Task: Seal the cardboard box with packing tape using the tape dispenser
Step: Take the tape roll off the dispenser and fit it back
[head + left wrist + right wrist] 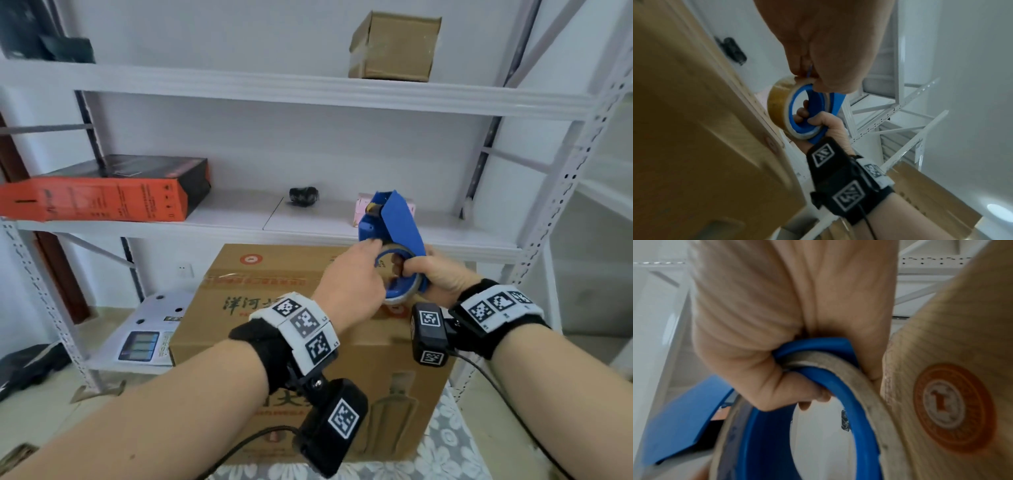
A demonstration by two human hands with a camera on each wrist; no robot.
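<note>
Both hands (394, 274) gripping tape dispenser (390, 226) above cardboard box (274, 325)

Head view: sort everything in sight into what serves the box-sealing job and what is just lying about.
For the job:
- tape dispenser, blue, held up by both hands
- tape roll on it
- large cardboard box below
- left hand, right hand

Lying about:
- orange and black box on the shelf
- small cardboard box on the upper shelf
- small black object
- white printed carton

White shelf (239, 219) carries an orange-black box (102, 195) (lying flat).
</note>
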